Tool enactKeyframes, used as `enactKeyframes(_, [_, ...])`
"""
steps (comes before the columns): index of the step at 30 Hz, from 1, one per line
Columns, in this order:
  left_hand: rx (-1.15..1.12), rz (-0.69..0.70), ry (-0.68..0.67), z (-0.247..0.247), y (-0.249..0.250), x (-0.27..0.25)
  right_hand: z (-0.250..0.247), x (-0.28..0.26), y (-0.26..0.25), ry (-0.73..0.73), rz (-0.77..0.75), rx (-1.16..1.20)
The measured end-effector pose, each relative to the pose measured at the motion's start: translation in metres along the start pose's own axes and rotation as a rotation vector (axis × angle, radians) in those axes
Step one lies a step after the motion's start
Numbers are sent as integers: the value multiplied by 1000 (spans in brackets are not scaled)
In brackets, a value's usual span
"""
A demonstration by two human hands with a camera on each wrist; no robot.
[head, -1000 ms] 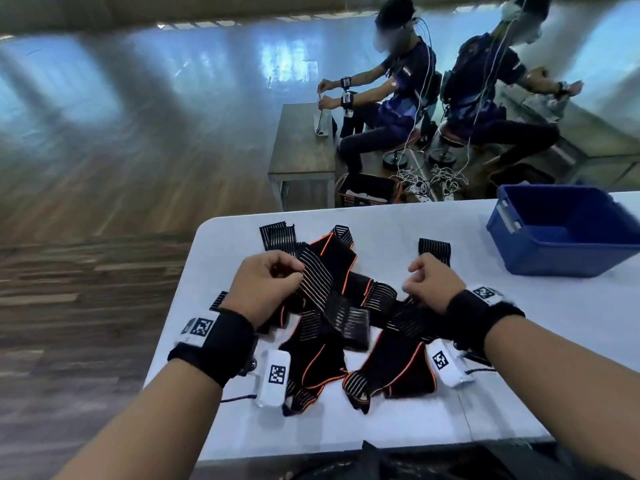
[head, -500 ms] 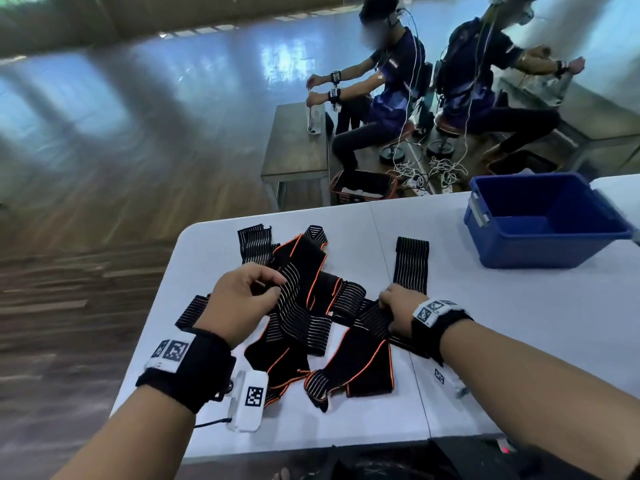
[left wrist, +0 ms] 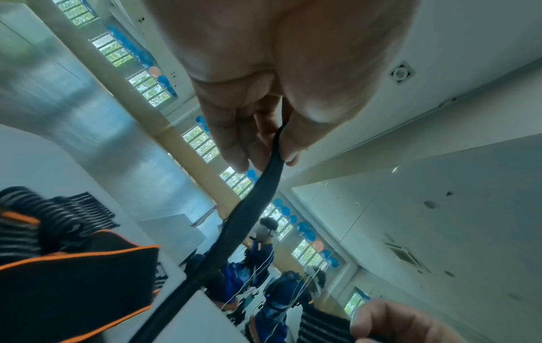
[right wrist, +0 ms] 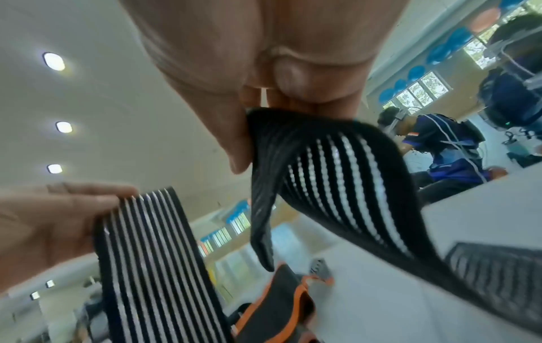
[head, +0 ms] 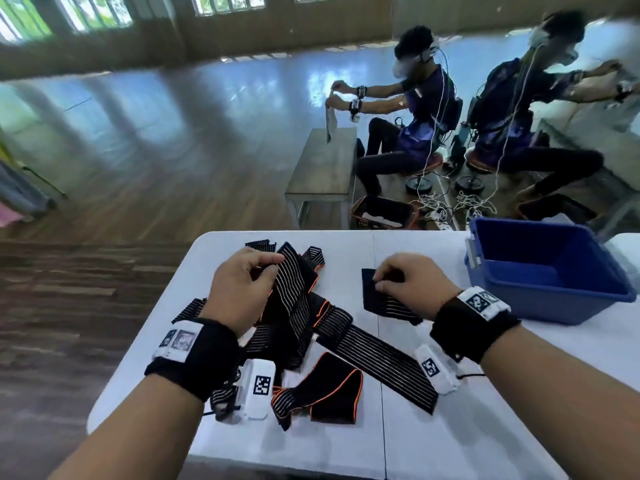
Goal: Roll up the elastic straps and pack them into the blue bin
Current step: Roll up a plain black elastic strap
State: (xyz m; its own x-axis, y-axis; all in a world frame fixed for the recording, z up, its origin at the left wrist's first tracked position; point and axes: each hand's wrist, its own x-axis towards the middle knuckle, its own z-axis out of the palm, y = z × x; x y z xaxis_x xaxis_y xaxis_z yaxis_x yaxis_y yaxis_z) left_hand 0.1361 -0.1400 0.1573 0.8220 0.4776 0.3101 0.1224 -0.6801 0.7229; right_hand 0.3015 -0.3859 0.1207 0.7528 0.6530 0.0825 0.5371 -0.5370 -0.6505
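A tangle of black elastic straps with white stripes and orange edging lies on the white table. My left hand pinches one striped strap above the pile; in the left wrist view that strap runs edge-on from between thumb and fingers. Right of the pile, my right hand pinches the end of another striped strap; the right wrist view shows this strap folded under the thumb. The blue bin stands at the far right, and nothing shows inside it.
The table's left edge and rounded far corner are close to the pile. Beyond the table two seated people work at a bench. A crate and cables lie on the wooden floor.
My right hand has drawn a strap end out of the pile, to the right and toward the bin. My left hand has lifted its strap slightly. The head view has tilted up.
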Motion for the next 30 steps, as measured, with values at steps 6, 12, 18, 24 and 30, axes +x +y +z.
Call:
enactKeyframes(6, [-203,46,22,-10,49,40,-58,8,-58,282,-121,200])
enactKeyframes(12, [-283,120,2,-14,87,77,-88,7,-102,500,-146,253])
enactKeyframes(18, [-388,138,-79,-12,105,88,-95,11,-120,702,-90,146])
enactKeyframes(24, [-489,189,-124,-14,112,98,-95,18,-130,916,-36,144])
enactKeyframes(30, [-584,154,-141,-11,106,103,-77,23,-142,1002,-187,90])
